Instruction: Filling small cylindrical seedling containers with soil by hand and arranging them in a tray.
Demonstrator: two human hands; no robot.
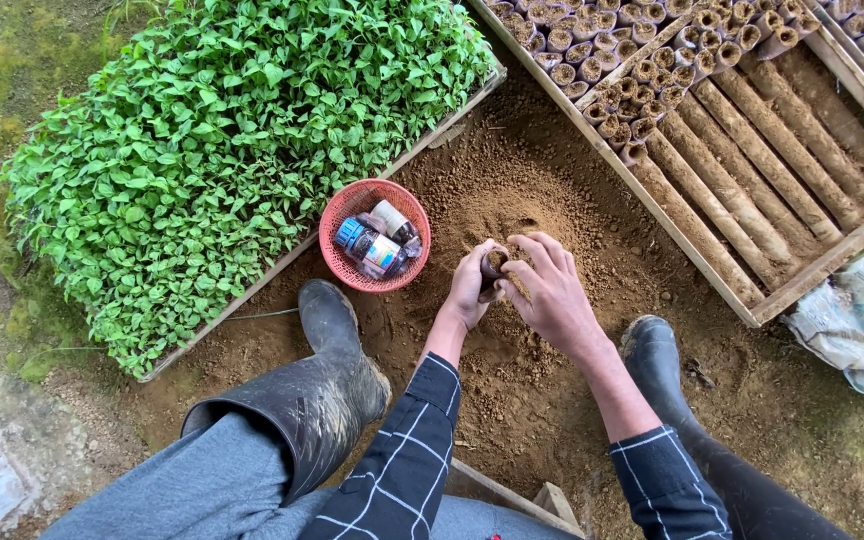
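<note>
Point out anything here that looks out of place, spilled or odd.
Little stands out. The red basket sits on bare soil with small containers jumbled in it, lying at angles. A crumpled plastic sheet lies beside the wooden tray. The loose soil mound looks heaped on purpose, not spilled. The left hand holds a small pot.

Basket (337, 262) between seedling tray (202, 150) and soil heap (542, 190); bottles (377, 240) inside.

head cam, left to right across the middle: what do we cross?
Seedling tray → red basket of small containers → left hand gripping a small soil-filled tube → right hand → wooden crate of soil tubes → plastic bag.
</note>
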